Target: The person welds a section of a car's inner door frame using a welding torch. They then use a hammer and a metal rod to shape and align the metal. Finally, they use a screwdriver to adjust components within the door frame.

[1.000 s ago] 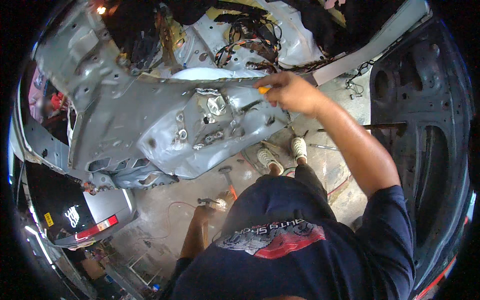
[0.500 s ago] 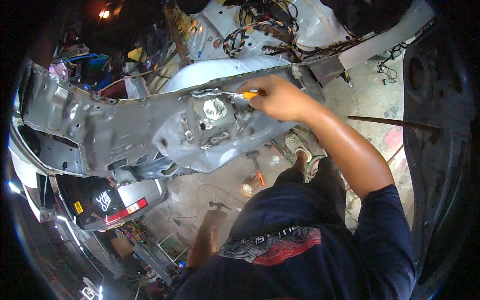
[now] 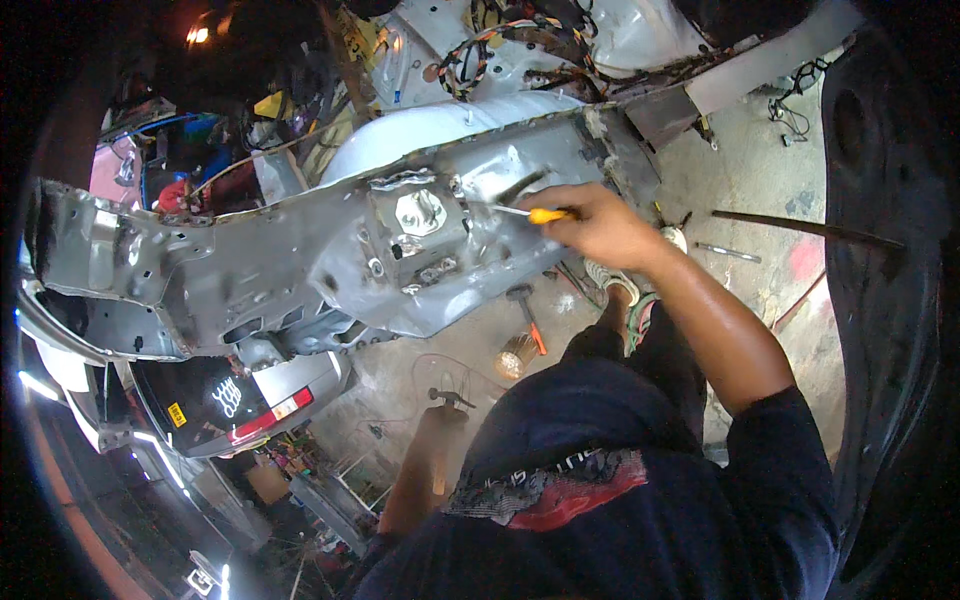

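1. At 1 o'clock, the right hand (image 3: 600, 225) grips a screwdriver (image 3: 530, 213), tip toward the grey panel (image 3: 300, 260).
2. At 6 o'clock, the left hand (image 3: 445, 410) hangs low; its grip cannot be told.
3. A hammer (image 3: 525, 315) lies on the floor between them.

— What is the person wearing?
— A dark navy short-sleeved T-shirt (image 3: 640, 480). Its right sleeve (image 3: 790, 440) ends above the elbow, leaving the forearm bare down to the right hand (image 3: 600, 225).
— Any marking on the shirt?
— A printed chest graphic (image 3: 560, 490): a red, swooping shape with pale lettering arched above it, too bent by the lens to make out.
— And below the graphic?
— Dark trousers (image 3: 640, 350), then a pale sneaker (image 3: 625, 285) with greenish trim and light laces.
— The other arm?
— The left forearm (image 3: 420, 470), left of the graphic, is bare; its hand is hard to make out.
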### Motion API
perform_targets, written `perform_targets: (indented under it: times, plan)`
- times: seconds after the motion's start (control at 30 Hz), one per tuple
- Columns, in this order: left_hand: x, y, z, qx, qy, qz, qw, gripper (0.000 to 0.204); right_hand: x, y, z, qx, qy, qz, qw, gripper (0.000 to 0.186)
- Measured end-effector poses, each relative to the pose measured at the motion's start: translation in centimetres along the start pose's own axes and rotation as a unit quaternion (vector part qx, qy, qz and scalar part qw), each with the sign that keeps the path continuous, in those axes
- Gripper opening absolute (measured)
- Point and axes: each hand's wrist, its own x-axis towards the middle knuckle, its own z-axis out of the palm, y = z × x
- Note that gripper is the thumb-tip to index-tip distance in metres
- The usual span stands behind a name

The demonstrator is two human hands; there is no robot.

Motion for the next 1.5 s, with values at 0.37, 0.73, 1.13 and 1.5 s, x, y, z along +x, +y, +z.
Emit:
perform_targets:
  times: [0.37,0.73,1.13,1.5]
  plan:
    - [2.9,0.6,-0.1,-0.015,0.006,-0.030,0.999,0.021,1.9,1.2,-0.2,-0.005,-0.046,-0.002,0.999,0.037]
    - [2.0,7.2,0.5,0.043,0.041,-0.029,0.998,0.021,-1.6,0.4,-1.7,-0.014,-0.002,-0.006,1.000,0.038]
    - [1.5,1.5,1.0,0.208,0.014,-0.018,0.978,0.032,1.8,-1.6,0.1,-0.032,-0.021,0.045,0.998,0.037]
    - [-0.9,4.7,2.5,0.129,0.020,-0.058,0.990,0.024,1.2,-0.3,0.7,-0.088,0.021,-0.008,0.996,0.036]
